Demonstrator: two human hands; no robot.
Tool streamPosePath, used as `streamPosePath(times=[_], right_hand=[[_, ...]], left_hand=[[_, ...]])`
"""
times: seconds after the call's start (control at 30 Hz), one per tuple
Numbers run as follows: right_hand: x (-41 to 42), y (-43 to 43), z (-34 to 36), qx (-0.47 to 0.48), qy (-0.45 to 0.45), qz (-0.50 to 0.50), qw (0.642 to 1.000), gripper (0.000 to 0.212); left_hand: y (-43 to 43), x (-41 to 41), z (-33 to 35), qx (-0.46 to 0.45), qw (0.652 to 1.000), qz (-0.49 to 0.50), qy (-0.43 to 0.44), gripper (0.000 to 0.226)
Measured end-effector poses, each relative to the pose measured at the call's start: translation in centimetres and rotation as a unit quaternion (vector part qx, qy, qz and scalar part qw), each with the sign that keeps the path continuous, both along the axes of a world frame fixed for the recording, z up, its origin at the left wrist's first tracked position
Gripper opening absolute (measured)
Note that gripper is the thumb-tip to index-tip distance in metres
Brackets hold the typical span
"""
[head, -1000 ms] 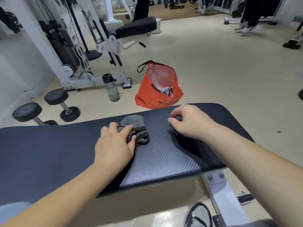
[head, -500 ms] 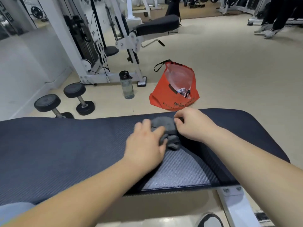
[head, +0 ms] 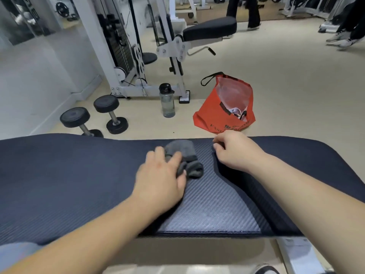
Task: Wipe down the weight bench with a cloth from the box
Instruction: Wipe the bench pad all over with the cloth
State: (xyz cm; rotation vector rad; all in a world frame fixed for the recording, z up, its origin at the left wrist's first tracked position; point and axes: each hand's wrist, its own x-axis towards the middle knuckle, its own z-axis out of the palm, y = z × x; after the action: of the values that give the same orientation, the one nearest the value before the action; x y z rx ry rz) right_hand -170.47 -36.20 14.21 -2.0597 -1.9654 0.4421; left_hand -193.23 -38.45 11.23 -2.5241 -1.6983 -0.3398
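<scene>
A dark navy weight bench pad (head: 59, 180) with a ribbed grey centre panel stretches across the lower view. A crumpled grey cloth (head: 185, 157) lies on the pad near its far edge. My left hand (head: 162, 178) presses on the cloth's near side, fingers curled over it. My right hand (head: 235, 151) rests on the pad just right of the cloth, fingers bent, apart from the cloth and holding nothing.
On the floor beyond the bench stand an orange bag (head: 225, 107), a clear water bottle (head: 167, 100) and two dumbbells (head: 94, 117). A white cable machine (head: 126, 56) with a black seat (head: 210, 30) stands behind. People's legs (head: 250, 12) are at the far back.
My right hand has left the cloth and shifted a little to the right on the pad. My left hand stays on the cloth. The camera view has moved slightly.
</scene>
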Motion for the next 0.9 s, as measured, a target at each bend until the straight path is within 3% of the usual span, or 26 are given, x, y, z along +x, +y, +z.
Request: streamPosePath(times=[0.07, 0.13, 0.17, 0.23, 0.3, 0.33, 0.4, 0.47, 0.53, 0.57, 0.6, 0.67, 0.73, 0.77, 0.83, 0.9], right_hand=[[-1.5, 0.6, 0.1, 0.001, -0.006, 0.019, 1.000, 0.022], [-2.9, 1.0, 0.3, -0.001, -0.008, 0.037, 0.999, 0.023], [-3.4, 1.1, 0.3, 0.000, -0.005, 0.044, 0.999, 0.024], [-4.2, 1.0, 0.4, -0.001, -0.004, 0.059, 0.998, 0.024], [-4.5, 0.9, 0.5, -0.002, -0.010, 0.078, 0.997, 0.024], [-4.8, 0.8, 0.5, -0.003, -0.015, 0.090, 0.996, 0.024], [-5.3, 0.7, 0.3, -0.003, -0.031, 0.115, 0.993, 0.024], [-5.9, 0.6, 0.3, -0.007, -0.042, 0.135, 0.990, 0.026], [-6.3, 0.5, 0.4, -0.014, -0.047, 0.149, 0.988, 0.026], [-6.5, 0.5, 0.5, -0.015, -0.046, 0.153, 0.987, 0.025], [-6.5, 0.4, 0.5, -0.015, -0.042, 0.155, 0.987, 0.025], [-6.6, 0.3, 0.6, -0.016, -0.037, 0.160, 0.986, 0.024], [-6.8, 0.2, 0.8, -0.018, -0.037, 0.167, 0.985, 0.025], [-7.0, 0.2, 0.8, -0.017, -0.037, 0.169, 0.985, 0.025], [-7.6, 0.3, 1.1, -0.015, -0.034, 0.173, 0.984, 0.024], [-8.4, 0.5, 1.2, -0.012, -0.026, 0.176, 0.984, 0.025]], left_hand=[[-2.0, -1.3, 0.1, -0.023, 0.988, -0.154, -0.007, 0.053], [-0.9, -4.0, 0.6, -0.025, 0.974, -0.227, 0.004, 0.051], [-0.1, -5.4, 0.7, -0.026, 0.981, -0.192, 0.011, 0.050], [1.2, -7.4, 0.7, -0.047, 0.999, -0.003, -0.011, 0.048], [0.7, -7.0, 0.2, -0.045, 0.983, 0.171, -0.045, 0.044], [-0.4, -6.0, 0.0, -0.031, 0.979, 0.196, -0.043, 0.041], [-3.9, -4.0, -0.3, 0.003, 0.990, 0.134, -0.045, 0.038], [-7.2, -3.6, -0.6, -0.003, 0.998, -0.030, -0.063, 0.043], [-7.5, -5.8, -0.3, -0.031, 0.978, -0.197, -0.066, 0.048], [-6.7, -7.6, -0.4, -0.025, 0.970, -0.235, -0.050, 0.049], [-5.9, -9.4, -0.5, -0.016, 0.976, -0.216, -0.037, 0.048], [-4.7, -12.3, -0.4, -0.010, 0.998, -0.024, -0.057, 0.049], [-4.4, -13.1, -0.5, -0.019, 0.975, 0.203, -0.087, 0.050], [-4.8, -12.5, -0.5, -0.018, 0.962, 0.258, -0.081, 0.048], [-6.4, -10.4, -0.3, -0.010, 0.969, 0.241, -0.057, 0.045], [-8.2, -9.3, -0.4, -0.008, 0.993, 0.103, -0.060, 0.046]])
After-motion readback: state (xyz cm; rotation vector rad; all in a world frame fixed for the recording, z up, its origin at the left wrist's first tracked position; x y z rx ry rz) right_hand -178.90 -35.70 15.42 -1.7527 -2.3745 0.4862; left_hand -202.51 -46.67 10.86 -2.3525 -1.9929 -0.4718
